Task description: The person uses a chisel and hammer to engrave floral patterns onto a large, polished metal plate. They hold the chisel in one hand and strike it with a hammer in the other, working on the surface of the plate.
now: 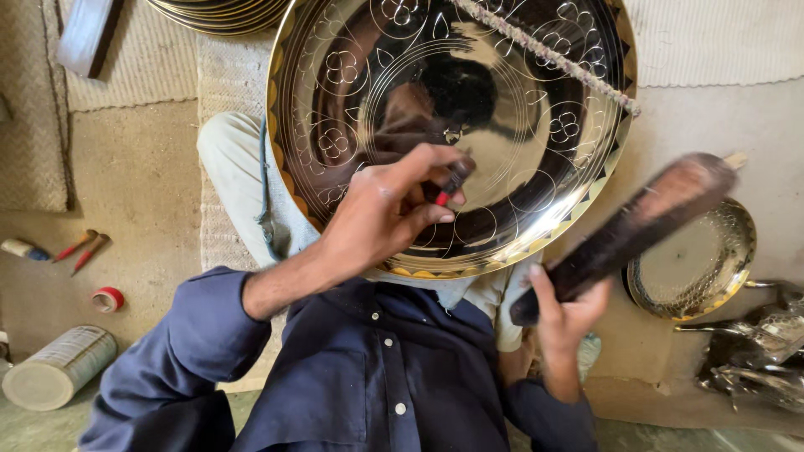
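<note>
A large shiny brass tray [519, 209] with engraved flower and line patterns leans against my lap, its face toward me. My left hand [389, 209] grips a small dark chisel [452, 180] with a red band, its tip pressed on the tray's face. My right hand [565, 314] holds a dark wooden mallet [636, 222] by its lower end, raised to the right of the tray and blurred. A twisted cord [553, 54] runs across the tray's upper right.
A smaller brass dish [712, 259] lies at the right, with shiny metal pieces [754, 351] beyond it. On the left floor lie red-handled tools [79, 247], a red tape roll [109, 299] and a cylindrical can [59, 368]. More stacked trays [222, 12] sit at the top.
</note>
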